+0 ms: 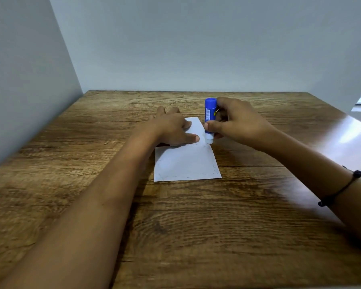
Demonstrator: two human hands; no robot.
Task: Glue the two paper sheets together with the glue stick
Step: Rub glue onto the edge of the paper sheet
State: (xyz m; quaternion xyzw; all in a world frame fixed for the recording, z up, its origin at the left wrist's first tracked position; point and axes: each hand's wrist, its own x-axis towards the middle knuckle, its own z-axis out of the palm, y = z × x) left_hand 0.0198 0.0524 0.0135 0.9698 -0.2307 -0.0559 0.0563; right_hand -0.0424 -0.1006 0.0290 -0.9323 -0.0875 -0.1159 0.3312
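Observation:
Two white paper sheets lie on the wooden table. The far sheet sits just behind the near sheet, their edges meeting. My left hand lies flat on the far sheet's left part, fingers spread, covering much of it. My right hand grips a blue glue stick, held upright with its white tip down at the far sheet's right near corner. The near sheet shows faint marks along its edges.
Grey walls close off the table at the back and the left. A glossy white surface borders the table on the right. A dark cord bracelet is on my right forearm.

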